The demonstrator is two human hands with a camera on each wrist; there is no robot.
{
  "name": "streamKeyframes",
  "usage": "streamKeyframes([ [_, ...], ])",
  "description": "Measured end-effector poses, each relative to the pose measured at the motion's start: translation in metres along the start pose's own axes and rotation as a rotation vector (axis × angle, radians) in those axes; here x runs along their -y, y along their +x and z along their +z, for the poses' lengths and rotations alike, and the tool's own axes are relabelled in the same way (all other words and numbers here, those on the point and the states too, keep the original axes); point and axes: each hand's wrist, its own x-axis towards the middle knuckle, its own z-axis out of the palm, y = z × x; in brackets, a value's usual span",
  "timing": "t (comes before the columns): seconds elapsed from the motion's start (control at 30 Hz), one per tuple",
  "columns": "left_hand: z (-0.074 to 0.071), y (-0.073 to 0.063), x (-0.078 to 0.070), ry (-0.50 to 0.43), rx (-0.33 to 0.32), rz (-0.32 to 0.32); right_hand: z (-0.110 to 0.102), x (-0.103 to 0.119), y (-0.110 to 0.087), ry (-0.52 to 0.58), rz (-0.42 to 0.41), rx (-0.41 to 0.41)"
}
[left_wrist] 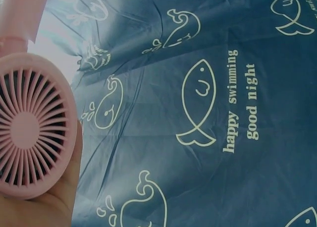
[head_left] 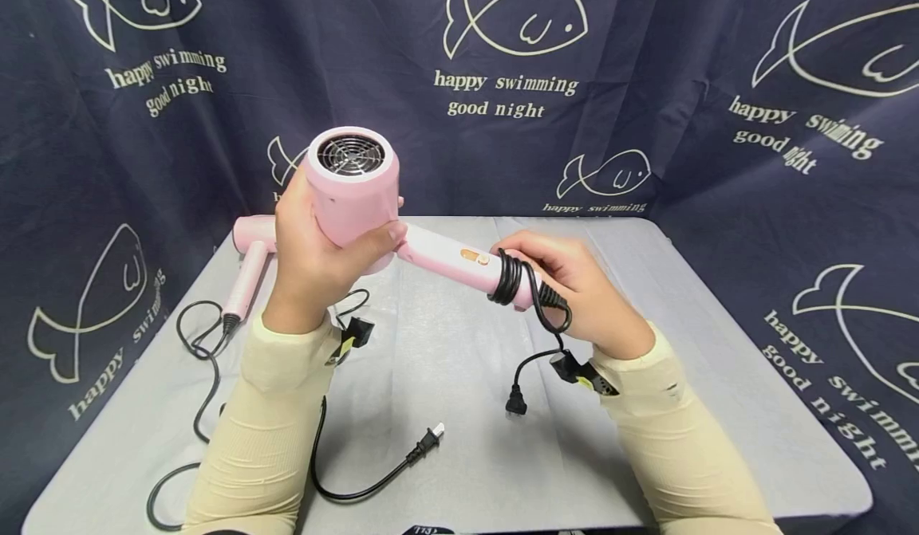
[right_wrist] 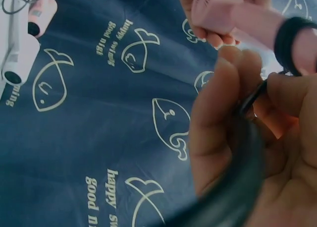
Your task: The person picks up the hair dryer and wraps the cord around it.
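A pink hair dryer (head_left: 356, 208) is held up above the table, its black round grille facing up toward me. My left hand (head_left: 309, 260) grips the dryer's head, thumb across the front. Its other end, a slotted pink vent, fills the left edge of the left wrist view. Black cord (head_left: 509, 277) is wound in several loops around the lower handle. My right hand (head_left: 592, 292) is beside the handle's end; in the right wrist view its thumb and fingers pinch the cord (right_wrist: 255, 95). The cord's plug (head_left: 515, 401) dangles below.
A second pink hair dryer (head_left: 247, 268) lies at the table's left, its black cord trailing toward me. Another plug (head_left: 427, 442) lies on the grey table (head_left: 459, 375). The right wrist view also shows a white dryer (right_wrist: 22, 61). A dark blue fish-print curtain (head_left: 502, 168) surrounds the table.
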Motion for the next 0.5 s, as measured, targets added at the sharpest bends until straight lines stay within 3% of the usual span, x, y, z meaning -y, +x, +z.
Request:
streamKeyframes([
  [0.1, 0.002, -0.001, -0.001, -0.031, -0.034, -0.005, 0.006, -0.001, 0.001, -0.033, -0.025, 0.035],
  [0.2, 0.003, 0.0, -0.001, -0.039, -0.062, 0.006, 0.013, 0.001, 0.0, -0.061, 0.002, 0.046],
  [0.4, 0.008, 0.001, -0.004, -0.072, -0.14, 0.028, 0.024, 0.006, 0.003, 0.035, 0.049, 0.093],
  [0.5, 0.011, 0.003, -0.01, -0.096, -0.198, 0.041, 0.027, 0.01, 0.002, -0.023, 0.059, 0.109],
])
